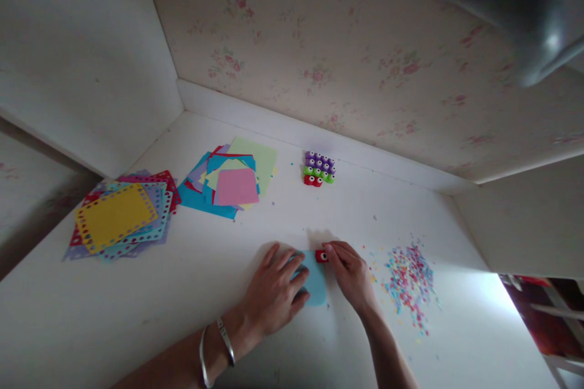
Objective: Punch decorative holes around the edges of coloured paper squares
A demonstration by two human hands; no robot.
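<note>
A light blue paper piece point(317, 284) lies on the white table. My left hand point(276, 289) rests flat over its left side with the fingers spread. At the paper's upper right corner sits a small red punch point(321, 256) with a white and black eye-like top. The fingers of my right hand point(349, 270) are closed on the right side of this punch. The underside of the right hand is hidden.
Punched-edge papers point(116, 217) are piled at the left. Plain coloured papers point(236, 187) lie beside them. Purple, green and red punches point(319, 167) stand near the wall. Confetti point(412, 279) is scattered on the right. A grey curved object point(515, 18) hangs above.
</note>
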